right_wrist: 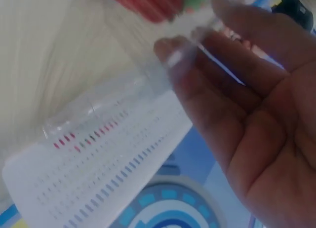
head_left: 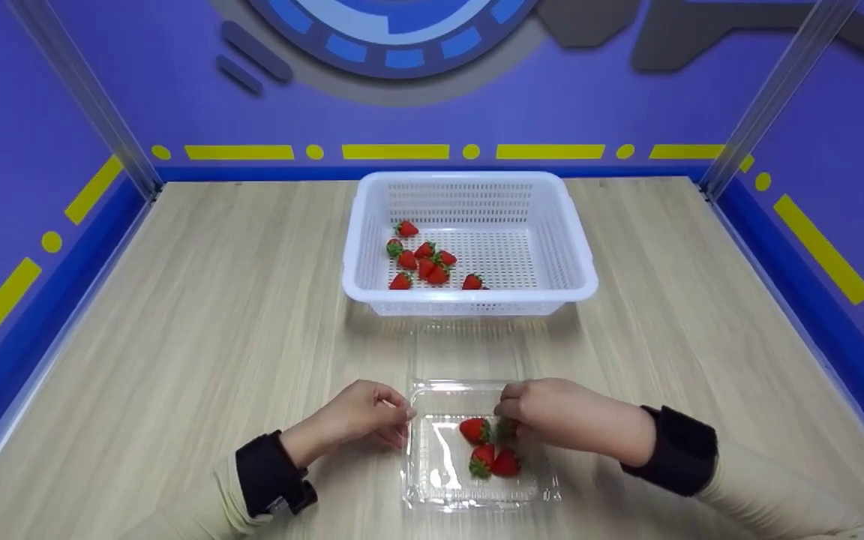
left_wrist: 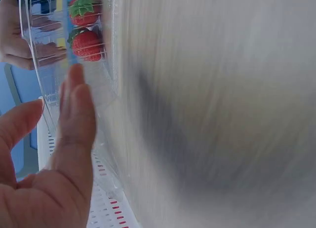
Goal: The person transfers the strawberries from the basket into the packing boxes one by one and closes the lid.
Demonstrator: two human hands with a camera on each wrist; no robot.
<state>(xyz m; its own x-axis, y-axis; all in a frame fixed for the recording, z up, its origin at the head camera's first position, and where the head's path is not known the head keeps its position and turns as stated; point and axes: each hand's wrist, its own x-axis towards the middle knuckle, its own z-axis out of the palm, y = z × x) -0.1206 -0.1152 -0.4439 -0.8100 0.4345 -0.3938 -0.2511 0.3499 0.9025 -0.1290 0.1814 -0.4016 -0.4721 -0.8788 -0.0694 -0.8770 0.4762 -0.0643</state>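
A clear plastic clamshell box (head_left: 432, 491) lies with its lid folded back toward the basket. Red strawberries (head_left: 475, 430) with green leaves sit inside it, several in all, one partly hidden under the right hand. At the box's left edge is my left hand (head_left: 372, 412), its thumb and fingers apart around the rim; whether they touch it I cannot tell. My right hand (head_left: 552, 412) reaches over the right side of the box. In the right wrist view its fingers (right_wrist: 197, 90) are loosely bent, with a gap to the thumb and no strawberry visibly pinched.
Behind the box stands a white perforated plastic basket (head_left: 469, 296) with several more strawberries (head_left: 426, 268), mostly on its left side. All of it rests on a light wood-grain table (head_left: 237, 300). Blue-purple panels (head_left: 432, 120) enclose the back and both sides.
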